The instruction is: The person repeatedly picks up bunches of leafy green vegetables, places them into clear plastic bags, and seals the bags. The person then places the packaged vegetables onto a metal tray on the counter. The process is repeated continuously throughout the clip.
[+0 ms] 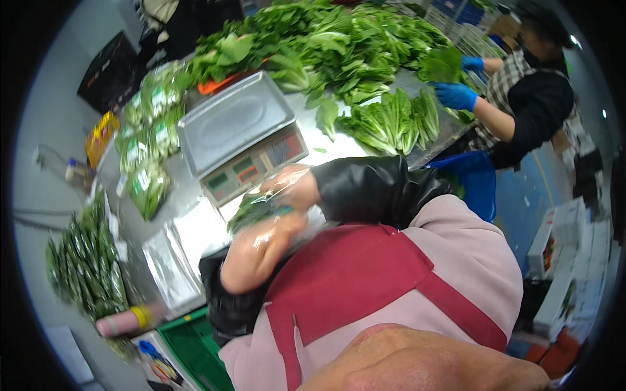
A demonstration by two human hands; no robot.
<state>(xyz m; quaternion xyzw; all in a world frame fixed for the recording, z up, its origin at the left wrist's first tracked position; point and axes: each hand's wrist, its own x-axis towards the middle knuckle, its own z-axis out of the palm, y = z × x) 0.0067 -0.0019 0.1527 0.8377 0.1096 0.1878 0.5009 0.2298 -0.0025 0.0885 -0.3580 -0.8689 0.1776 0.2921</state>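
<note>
Both my hands are at a clear plastic bag [315, 222] holding dark leafy greens [248, 211], in front of my chest at the table's near edge. My left hand [261, 249], blurred by motion, is closed around the near side of the bag. On the far side, the fingers of my right hand [296, 188] are bent over the plastic. The exact finger grip is partly hidden by glare and blur. Just beyond the bag stands a weighing scale [254, 168] with a bare metal pan [237, 122].
Loose lettuce [332, 44] is heaped at the back; romaine heads [391, 119] lie right. Bagged greens [146, 146] and flat plastic bags [171, 264] lie left, near packed dark green vegetables [88, 264]. A co-worker's blue-gloved hand [455, 95] holds leaves. A green crate [190, 347] stands below.
</note>
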